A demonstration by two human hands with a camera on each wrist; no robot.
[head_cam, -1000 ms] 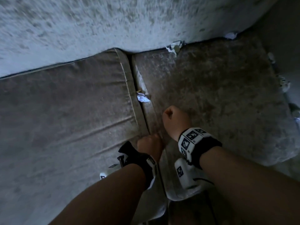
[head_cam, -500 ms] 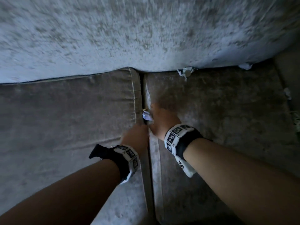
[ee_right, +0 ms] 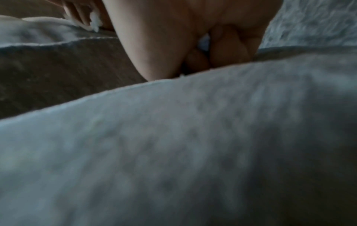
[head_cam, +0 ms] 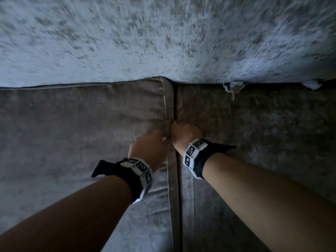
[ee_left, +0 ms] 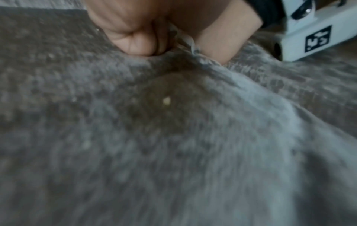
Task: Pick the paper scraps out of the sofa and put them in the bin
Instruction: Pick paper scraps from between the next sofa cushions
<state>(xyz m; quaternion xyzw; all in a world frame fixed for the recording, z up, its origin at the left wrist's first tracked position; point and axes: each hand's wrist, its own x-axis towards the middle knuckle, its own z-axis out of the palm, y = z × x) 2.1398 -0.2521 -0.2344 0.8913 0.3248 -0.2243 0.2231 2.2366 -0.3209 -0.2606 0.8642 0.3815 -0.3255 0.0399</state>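
- Head view: both hands sit at the seam between the two seat cushions of the sofa [head_cam: 91,133]; compared with half a second ago, the white scrap seen lying in the seam is now covered by the right hand [head_cam: 184,134], which has slid forward onto it.
- Right wrist view: the curled fingers [ee_right: 228,47] close tightly on a pale paper scrap [ee_right: 204,42], showing between them.
- Left hand [head_cam: 148,148], against the left cushion's piped edge, is curled; the left wrist view shows its fingers [ee_left: 135,41] bunched tight, with a pale bit [ee_right: 95,21] at the fingertips in the right wrist view. Whether this is paper or piping cannot be told.
- Two further scraps, one crumpled [head_cam: 233,87] and one smaller [head_cam: 312,84], lie tucked at the back edge under the backrest [head_cam: 163,37], well apart from the hands.
- Right cushion surface lies open between the hands and those scraps.
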